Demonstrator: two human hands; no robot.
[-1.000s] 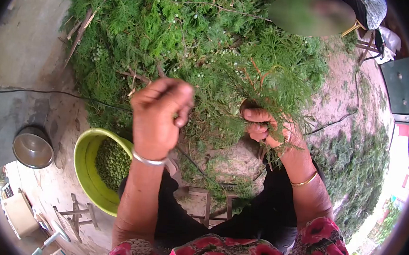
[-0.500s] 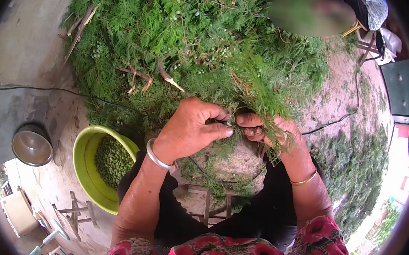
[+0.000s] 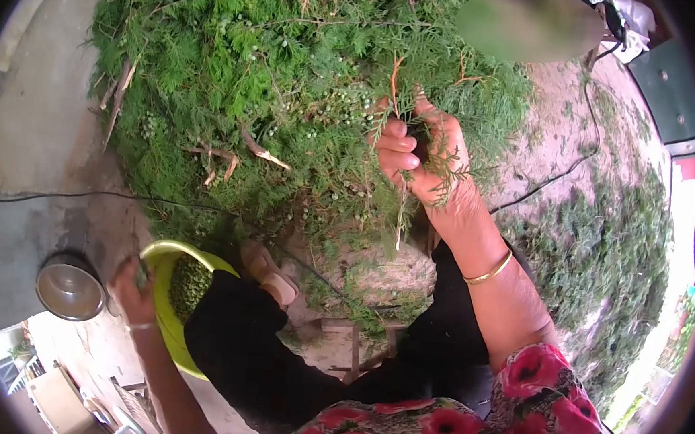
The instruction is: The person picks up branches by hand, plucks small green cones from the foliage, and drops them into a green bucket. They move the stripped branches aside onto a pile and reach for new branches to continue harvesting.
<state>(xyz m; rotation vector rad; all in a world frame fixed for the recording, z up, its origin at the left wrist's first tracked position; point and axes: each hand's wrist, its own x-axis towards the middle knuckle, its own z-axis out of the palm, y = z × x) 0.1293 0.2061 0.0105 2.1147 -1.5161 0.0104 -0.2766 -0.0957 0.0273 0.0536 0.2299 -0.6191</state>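
The bucket (image 3: 165,307) looks like smooth plastic with a slight gloss, and the berries (image 3: 189,287) in it look matt. The bowl (image 3: 70,289) is smooth, shiny metal. The gold bangle (image 3: 489,269) is polished metal; the silver bangle (image 3: 141,327) looks metallic too, though blurred. Matt black cloth makes up the trousers (image 3: 241,351), and printed cloth the shirt (image 3: 445,430). The sprig (image 3: 396,79) has a thin woody stem. The broken branches (image 3: 263,153) are rough wood, the stool (image 3: 355,348) plain matt wood.
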